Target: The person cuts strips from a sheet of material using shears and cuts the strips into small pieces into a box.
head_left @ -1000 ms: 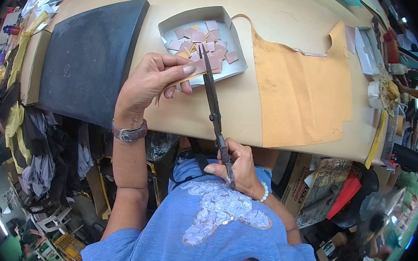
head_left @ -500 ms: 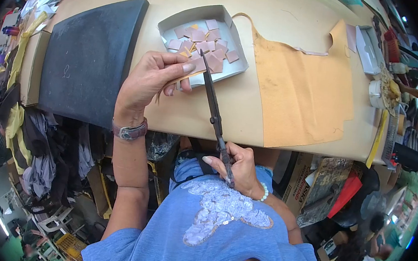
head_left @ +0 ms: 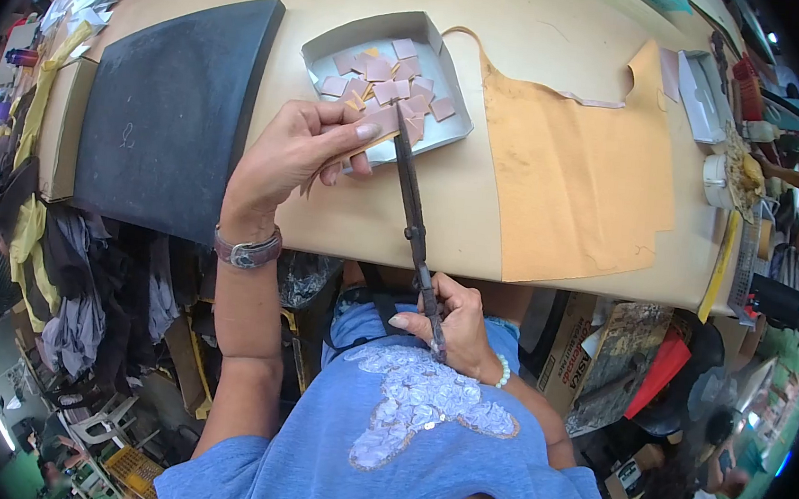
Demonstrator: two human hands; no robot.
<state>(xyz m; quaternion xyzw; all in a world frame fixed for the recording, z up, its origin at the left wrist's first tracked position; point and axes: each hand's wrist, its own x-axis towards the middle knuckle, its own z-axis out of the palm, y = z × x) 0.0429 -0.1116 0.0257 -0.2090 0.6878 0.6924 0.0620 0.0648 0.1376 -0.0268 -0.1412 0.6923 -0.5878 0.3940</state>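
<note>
Near the centre of the frame, the left hand [head_left: 284, 159] has its grip narrow, thumb and fingers pinching a thin flat strip [head_left: 382, 126], dull pinkish on its upper face and orange-tan along the edge. The right hand [head_left: 464, 329], at the lower centre, has its grip wrapped round the handles of long scissors [head_left: 409, 203]; their dark, worn metal blades slant up to the far end of the strip, lying close together.

Just beyond the strip, at the upper middle, is a shallow box [head_left: 365, 41] of pale, thin card with folded walls. In it lie small flat squares [head_left: 404, 48] in a loose, overlapping heap, mostly matte pink, with some orange showing between.

Right of centre, a broad orange sheet [head_left: 576, 184] lies flat, lightly creased and smudged, one side cut in a deep curve and a narrow tail curling toward the box. At the upper left rests a thick black slab [head_left: 174, 116], its matte surface scuffed. All this stands on a smooth beige counter [head_left: 534, 14].
</note>
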